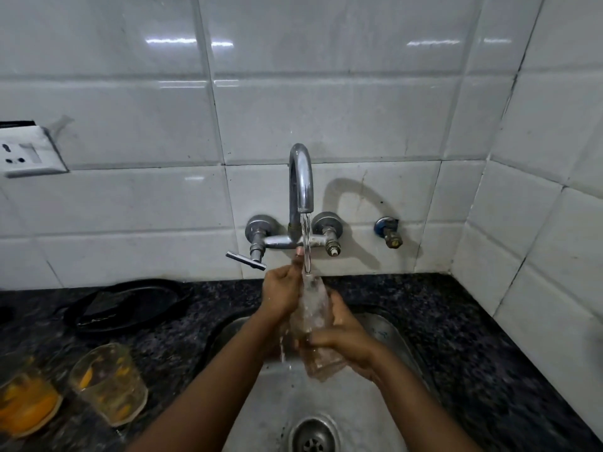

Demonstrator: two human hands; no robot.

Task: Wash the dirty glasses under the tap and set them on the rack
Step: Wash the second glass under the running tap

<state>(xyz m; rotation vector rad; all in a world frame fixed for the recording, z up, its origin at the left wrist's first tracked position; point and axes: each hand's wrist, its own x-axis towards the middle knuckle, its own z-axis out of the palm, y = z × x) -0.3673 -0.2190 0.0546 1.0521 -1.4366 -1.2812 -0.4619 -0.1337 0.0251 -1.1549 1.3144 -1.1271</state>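
Note:
A clear glass (pixel 315 324) is held tilted over the steel sink (pixel 388 337), its mouth up under the running tap (pixel 301 181). Water streams into it and spills down. My right hand (pixel 346 344) grips the lower part of the glass. My left hand (pixel 282 291) holds the upper part near the rim, fingers reaching up beside the stream. Two dirty glasses stand on the dark counter at the left: one with orange smears (pixel 109 384) and one at the frame edge with orange residue (pixel 24 402). No rack is in view.
A black pan (pixel 130 303) lies on the granite counter (pixel 473 337) left of the sink. The tap's lever handle (pixel 246 256) sticks out to the left. A wall socket (pixel 31 153) sits at the far left. The sink drain (pixel 313 437) is below my arms.

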